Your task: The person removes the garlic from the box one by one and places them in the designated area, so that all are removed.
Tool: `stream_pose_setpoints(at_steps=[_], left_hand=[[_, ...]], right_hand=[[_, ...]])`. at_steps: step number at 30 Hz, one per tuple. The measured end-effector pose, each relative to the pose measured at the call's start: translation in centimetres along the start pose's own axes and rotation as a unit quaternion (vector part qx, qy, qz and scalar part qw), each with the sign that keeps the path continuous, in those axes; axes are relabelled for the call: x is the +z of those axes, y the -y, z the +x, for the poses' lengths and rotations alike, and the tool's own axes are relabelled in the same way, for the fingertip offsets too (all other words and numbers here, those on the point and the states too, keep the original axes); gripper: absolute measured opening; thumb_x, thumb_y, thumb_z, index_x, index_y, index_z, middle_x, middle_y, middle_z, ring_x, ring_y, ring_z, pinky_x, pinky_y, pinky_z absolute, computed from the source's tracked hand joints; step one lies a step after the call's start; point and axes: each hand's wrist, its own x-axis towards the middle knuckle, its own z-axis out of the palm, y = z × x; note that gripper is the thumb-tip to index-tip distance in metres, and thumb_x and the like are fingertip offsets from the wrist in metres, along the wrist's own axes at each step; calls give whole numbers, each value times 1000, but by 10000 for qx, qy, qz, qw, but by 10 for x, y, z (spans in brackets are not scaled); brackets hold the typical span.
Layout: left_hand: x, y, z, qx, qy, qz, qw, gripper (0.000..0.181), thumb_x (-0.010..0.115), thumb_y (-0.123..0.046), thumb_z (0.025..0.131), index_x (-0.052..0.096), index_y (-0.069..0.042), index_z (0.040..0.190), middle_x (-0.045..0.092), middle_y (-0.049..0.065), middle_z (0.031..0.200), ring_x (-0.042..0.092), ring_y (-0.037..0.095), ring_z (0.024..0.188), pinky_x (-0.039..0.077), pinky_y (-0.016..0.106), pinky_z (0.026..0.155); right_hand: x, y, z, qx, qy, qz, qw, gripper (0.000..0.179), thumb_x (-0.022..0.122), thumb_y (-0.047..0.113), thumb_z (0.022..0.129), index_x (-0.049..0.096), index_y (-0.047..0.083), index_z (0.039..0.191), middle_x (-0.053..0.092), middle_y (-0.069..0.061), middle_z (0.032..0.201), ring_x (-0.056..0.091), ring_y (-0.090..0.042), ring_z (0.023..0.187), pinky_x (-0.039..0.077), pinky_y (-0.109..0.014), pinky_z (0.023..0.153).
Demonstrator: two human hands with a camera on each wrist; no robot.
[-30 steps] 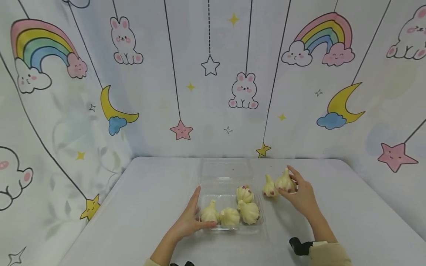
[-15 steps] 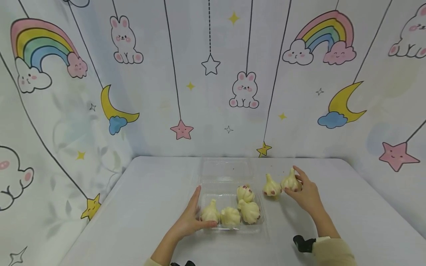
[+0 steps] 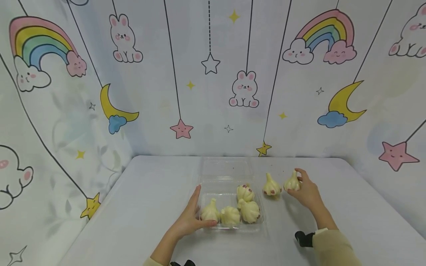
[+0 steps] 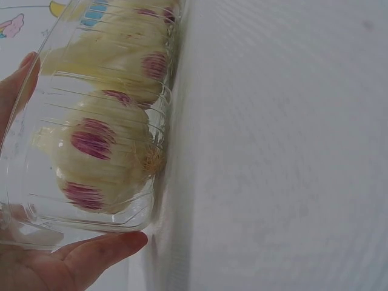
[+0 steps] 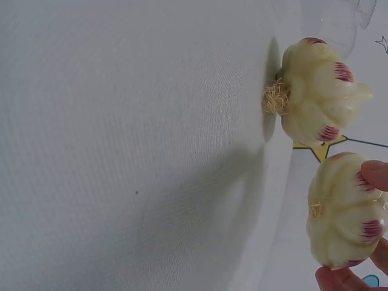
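My left hand (image 3: 190, 218) holds the near left corner of a clear plastic box (image 3: 222, 197), thumb along the front wall and fingers up the left side. Several garlic bulbs (image 3: 229, 216) lie inside it; through its ribbed wall in the left wrist view, one bulb (image 4: 100, 151) shows purple streaks and a root tuft. To the right of the box, my right hand (image 3: 307, 190) pinches a garlic bulb (image 3: 291, 182) between thumb and fingers, stem up. The right wrist view shows this bulb (image 5: 345, 212) raised off the table, beside another garlic bulb (image 5: 315, 91) standing on its roots.
The box's clear lid (image 3: 226, 170) lies folded back toward the far table edge. White cloth covers the table (image 3: 149, 192), and a patterned curtain (image 3: 213, 111) hangs behind and at both sides.
My right hand has moved a little to the right with its garlic bulb, widening the gap from the standing bulb. The left hand and the box have stayed in place.
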Motion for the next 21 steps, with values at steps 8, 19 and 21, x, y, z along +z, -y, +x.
stream_pose_setpoints(at_steps=[8, 19, 21], left_hand=[[0, 0, 0, 32, -28, 66, 10000, 119, 82, -24, 67, -5, -10, 147, -8, 21, 150, 14, 51, 130, 27, 58, 100], [0, 0, 0, 77, 6, 32, 10000, 119, 82, -23, 67, -5, -11, 147, -9, 21, 150, 15, 51, 129, 27, 58, 100], [0, 0, 0, 73, 5, 44, 10000, 119, 82, -24, 67, -6, -11, 147, -9, 21, 150, 16, 52, 128, 27, 58, 99]], right_hand=[[5, -5, 8, 95, 231, -85, 9997, 79, 69, 7, 76, 19, -7, 135, 40, -42, 122, 47, -55, 101, 45, -56, 76], [16, -13, 15, 295, 492, -218, 9981, 79, 69, 6, 71, 23, -7, 133, 41, -40, 122, 46, -54, 104, 43, -57, 80], [16, -13, 15, 227, 535, -256, 9980, 79, 70, 7, 71, 24, -7, 133, 41, -40, 122, 46, -55, 104, 43, -57, 80]])
